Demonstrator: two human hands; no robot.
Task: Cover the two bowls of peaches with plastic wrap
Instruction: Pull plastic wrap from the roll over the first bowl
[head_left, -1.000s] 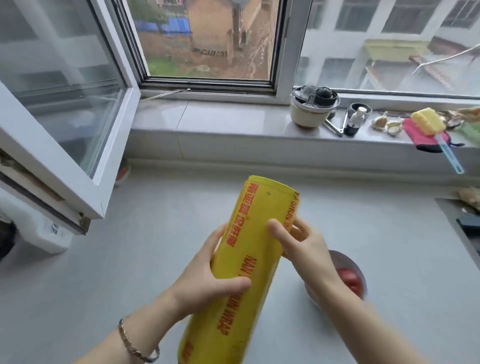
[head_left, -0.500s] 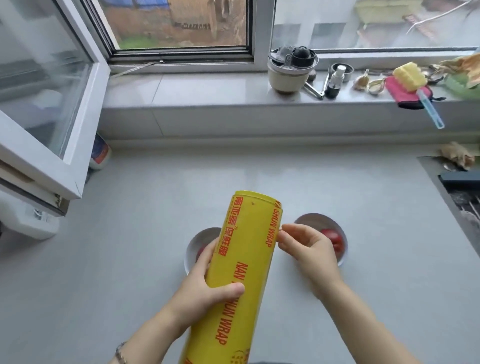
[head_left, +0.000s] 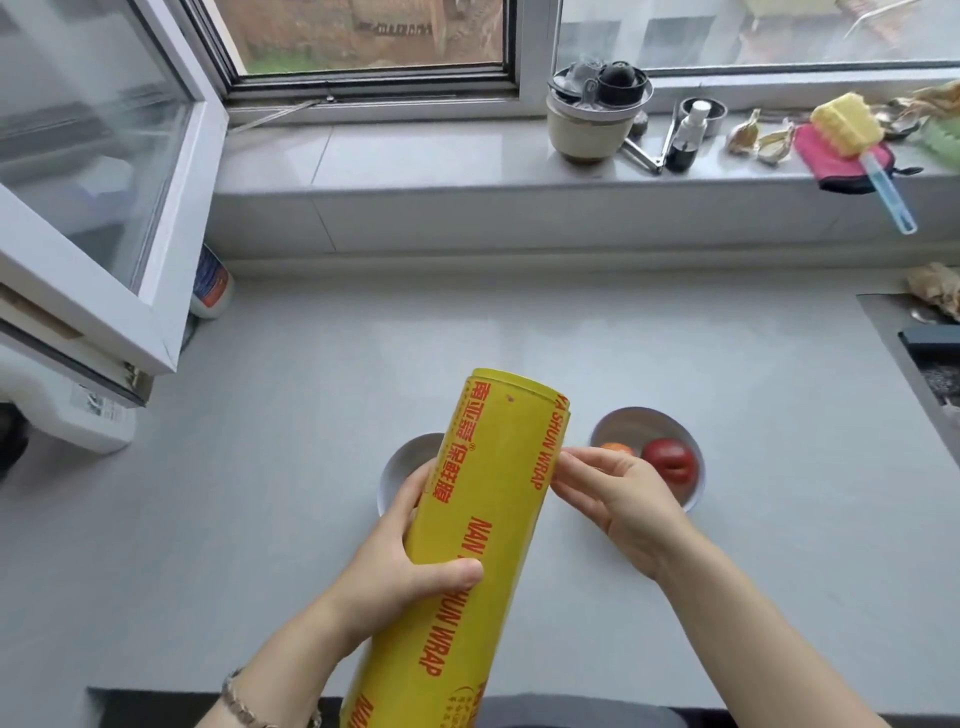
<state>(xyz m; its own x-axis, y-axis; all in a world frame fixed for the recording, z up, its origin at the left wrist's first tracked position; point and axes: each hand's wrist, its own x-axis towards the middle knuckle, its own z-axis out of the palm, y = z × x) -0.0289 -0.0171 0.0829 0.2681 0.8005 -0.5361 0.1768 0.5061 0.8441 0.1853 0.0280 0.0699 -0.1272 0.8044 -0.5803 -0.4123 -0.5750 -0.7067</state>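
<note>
We grip the roll of plastic wrap (head_left: 485, 514) around its middle with our left hand (head_left: 410, 566), holding it tilted above the left bowl (head_left: 404, 460). Our right hand (head_left: 618, 499) sets its fingertips against the roll's side, in front of the right bowl (head_left: 631, 418) with its red peach (head_left: 669, 460). Whether they have pinched any film, we cannot tell. We should find the loose edge, keep the roll steady, and pull evenly so the sheet doesn't bunch.

Sponge brush (head_left: 847, 127), small bottle (head_left: 685, 136) on windowsill (head_left: 415, 156).
</note>
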